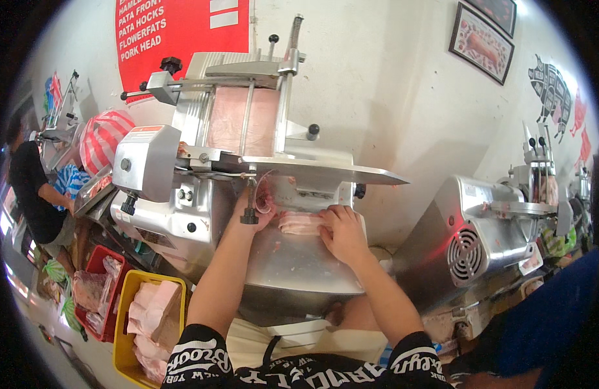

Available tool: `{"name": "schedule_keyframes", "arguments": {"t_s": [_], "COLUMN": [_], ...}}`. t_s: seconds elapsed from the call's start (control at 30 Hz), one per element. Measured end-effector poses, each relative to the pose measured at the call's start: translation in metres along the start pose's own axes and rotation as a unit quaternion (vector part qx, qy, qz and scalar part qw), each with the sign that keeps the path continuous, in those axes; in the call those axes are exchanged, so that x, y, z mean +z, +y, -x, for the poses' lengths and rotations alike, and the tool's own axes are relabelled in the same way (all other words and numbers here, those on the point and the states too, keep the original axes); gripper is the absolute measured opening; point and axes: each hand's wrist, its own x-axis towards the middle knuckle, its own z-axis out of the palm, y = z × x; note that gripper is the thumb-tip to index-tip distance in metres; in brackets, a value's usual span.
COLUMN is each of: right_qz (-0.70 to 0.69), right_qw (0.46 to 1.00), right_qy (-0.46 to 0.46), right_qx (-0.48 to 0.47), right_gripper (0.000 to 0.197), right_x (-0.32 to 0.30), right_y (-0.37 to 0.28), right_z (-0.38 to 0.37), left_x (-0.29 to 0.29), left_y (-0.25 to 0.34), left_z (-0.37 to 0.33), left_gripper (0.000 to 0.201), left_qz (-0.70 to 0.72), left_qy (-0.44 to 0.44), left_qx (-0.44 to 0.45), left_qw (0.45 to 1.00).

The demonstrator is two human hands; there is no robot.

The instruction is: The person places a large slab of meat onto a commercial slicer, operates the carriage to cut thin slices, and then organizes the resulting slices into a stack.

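A metal meat slicer [208,165] stands before me with a large slab of pale pork [244,120] on its sloped carriage. Below the blade, a stack of thin pork slices [300,223] lies on the slicer's metal base. My left hand [263,206] is under the blade, its fingers closed at a thin pork slice [265,193]; a black knob and the slice partly hide them. At the right end of the stack, my right hand [345,232] grips the slices, fingertips on top and thumb low at the near side.
A second slicer [442,214] stands to the right. At lower left are a yellow crate [125,324] and a red crate [121,285] holding pork pieces. Another person [43,185] in black works at far left, near striped bags [105,139]. A wall rises behind the slicer.
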Motion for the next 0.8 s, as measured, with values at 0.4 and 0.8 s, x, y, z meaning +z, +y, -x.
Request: {"name": "schedule_keyframes", "arguments": {"t_s": [0.4,0.8], "right_qz": [-0.318,0.033], "right_qw": [0.928,0.999], "right_qy": [0.055,0.02], "right_qx": [0.188,-0.02], "right_gripper": [0.031,0.028], "right_x": [-0.014,-0.005], "right_y": [-0.008,-0.006], "right_z": [-0.021,-0.004], "left_x": [0.057,0.011], "left_y": [-0.052,0.011], "left_z": [0.053,-0.002], "left_gripper": [0.028,0.008], "left_qz": [-0.638,-0.147], "left_qy": [-0.083,-0.043], "left_qx": [0.184,0.121], "left_qw": [0.743,0.981]}}
